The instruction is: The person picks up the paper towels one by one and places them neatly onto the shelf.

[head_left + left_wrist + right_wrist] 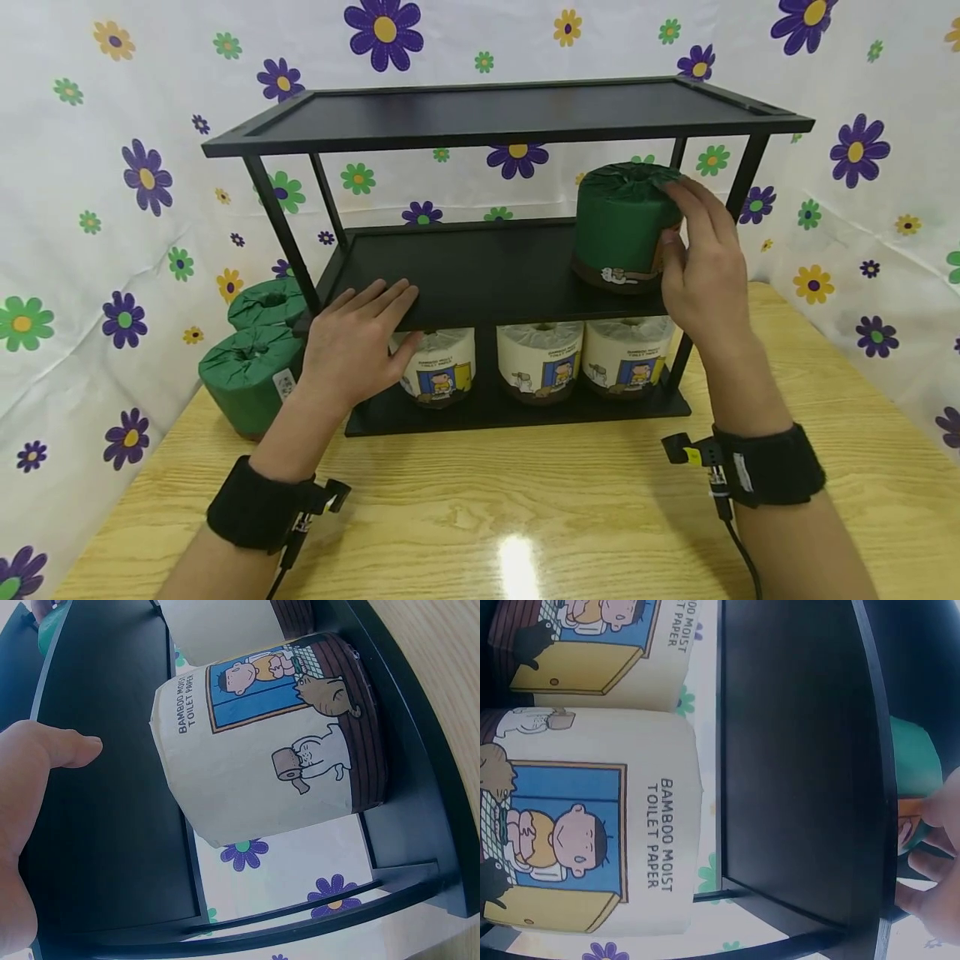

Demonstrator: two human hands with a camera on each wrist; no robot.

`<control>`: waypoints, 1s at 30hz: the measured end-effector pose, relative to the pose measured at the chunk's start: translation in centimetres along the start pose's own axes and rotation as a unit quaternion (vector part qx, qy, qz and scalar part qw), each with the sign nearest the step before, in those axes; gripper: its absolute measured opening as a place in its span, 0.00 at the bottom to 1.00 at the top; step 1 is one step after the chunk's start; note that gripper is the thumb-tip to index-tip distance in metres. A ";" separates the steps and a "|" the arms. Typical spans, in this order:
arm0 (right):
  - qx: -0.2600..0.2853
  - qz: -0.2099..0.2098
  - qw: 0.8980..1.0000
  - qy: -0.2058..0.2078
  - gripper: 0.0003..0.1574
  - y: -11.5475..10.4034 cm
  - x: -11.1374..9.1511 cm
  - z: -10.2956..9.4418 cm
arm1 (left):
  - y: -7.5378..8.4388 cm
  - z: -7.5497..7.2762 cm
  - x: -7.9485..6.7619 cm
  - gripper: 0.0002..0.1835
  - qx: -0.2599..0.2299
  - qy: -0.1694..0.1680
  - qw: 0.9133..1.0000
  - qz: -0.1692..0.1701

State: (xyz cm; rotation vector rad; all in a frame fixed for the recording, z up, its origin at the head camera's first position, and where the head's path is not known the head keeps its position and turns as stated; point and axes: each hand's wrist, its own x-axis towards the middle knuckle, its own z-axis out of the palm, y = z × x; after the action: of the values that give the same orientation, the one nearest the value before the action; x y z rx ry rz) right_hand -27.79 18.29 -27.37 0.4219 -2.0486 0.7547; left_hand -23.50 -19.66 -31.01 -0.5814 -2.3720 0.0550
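My right hand (707, 279) holds a green-wrapped toilet paper roll (617, 229) at the right end of the middle shelf (465, 271). Its fingers lie over the roll's top edge and the thumb is at its side. The roll is upright, and part of it also shows past the shelf edge in the right wrist view. At the shelf's left end, my left hand (352, 346) rests on the front edge with fingers spread, holding nothing. In the left wrist view, its thumb (71, 748) shows beside the shelf's underside.
On the black rack's bottom level stand cream toilet paper rolls (540, 367) marked bamboo moist toilet paper. Two green rolls (251, 375) stand on the wooden table (480, 508) left of the rack. The top shelf (495, 108) spans above, with a flowered cloth (90, 267) behind.
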 end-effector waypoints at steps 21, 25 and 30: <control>-0.025 0.004 1.000 0.003 0.27 -0.2 -0.2 0.5 | 0.0 0.1 0.1 0.30 0.002 -0.007 1.000 -0.002; -0.023 -0.009 1.000 0.008 0.27 -0.4 -0.2 0.4 | 0.0 0.1 0.1 0.29 0.002 -0.006 1.000 -0.003; -0.014 -0.021 1.000 0.013 0.29 -0.2 -0.1 0.0 | 0.0 0.1 0.0 0.29 0.001 -0.005 1.000 -0.003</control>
State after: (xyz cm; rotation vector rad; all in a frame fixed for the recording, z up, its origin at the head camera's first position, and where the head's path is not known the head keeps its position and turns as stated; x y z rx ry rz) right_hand -27.65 18.14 -27.36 0.4369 -2.0170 0.7024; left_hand -23.60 -19.65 -31.08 -0.5748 -2.3835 0.0590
